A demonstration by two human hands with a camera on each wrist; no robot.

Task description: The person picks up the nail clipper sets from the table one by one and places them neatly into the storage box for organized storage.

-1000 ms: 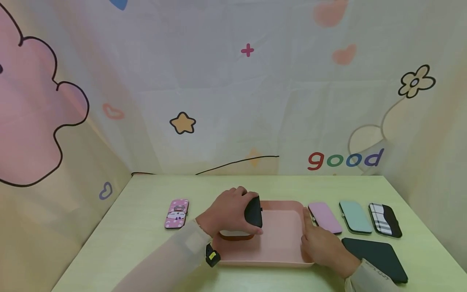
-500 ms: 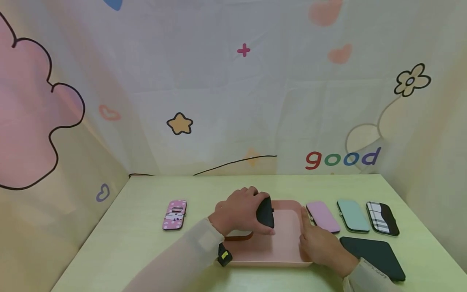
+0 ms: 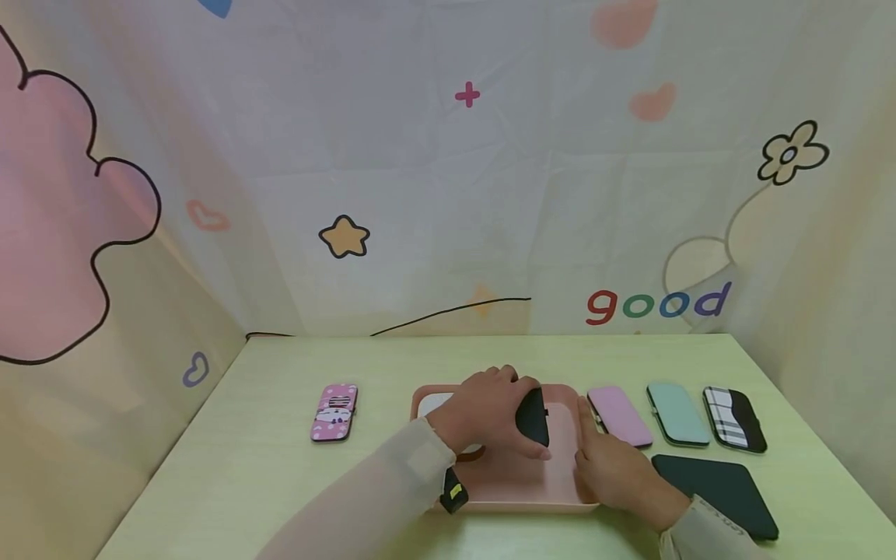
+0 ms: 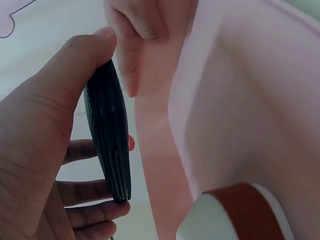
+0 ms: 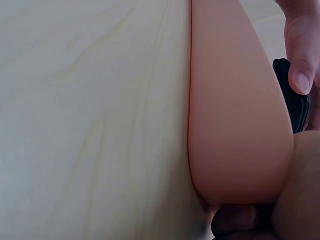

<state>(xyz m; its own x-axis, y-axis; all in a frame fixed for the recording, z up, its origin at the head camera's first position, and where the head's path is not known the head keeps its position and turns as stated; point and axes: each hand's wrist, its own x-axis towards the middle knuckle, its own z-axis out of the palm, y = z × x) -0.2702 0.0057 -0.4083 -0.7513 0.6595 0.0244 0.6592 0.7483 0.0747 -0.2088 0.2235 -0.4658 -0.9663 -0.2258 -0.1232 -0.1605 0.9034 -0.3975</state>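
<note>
My left hand (image 3: 486, 412) holds a slim black clasp case (image 3: 534, 420) on edge over the pink tray (image 3: 514, 490). In the left wrist view the thumb is at one end of the black case (image 4: 109, 135) and the fingers lie along its far side. My right hand (image 3: 619, 470) grips the tray's right side, one finger stretched along the rim. Part of that hand shows at the tray wall (image 5: 240, 100) in the right wrist view. A white case with a brown band (image 4: 250, 210) lies in the tray's left part, mostly hidden by the left hand and sleeve in the head view.
Left of the tray lies a pink patterned case (image 3: 334, 413). On the right are a lilac case (image 3: 620, 417), a mint case (image 3: 677, 414) and a plaid-and-black case (image 3: 735, 419). A larger dark flat case (image 3: 717, 494) lies near the right forearm. A printed curtain (image 3: 420, 171) hangs behind the table.
My left hand has moved right over the tray with the black case, uncovering more of the white case and the tray's left end. The right hand stays at the tray's side.
</note>
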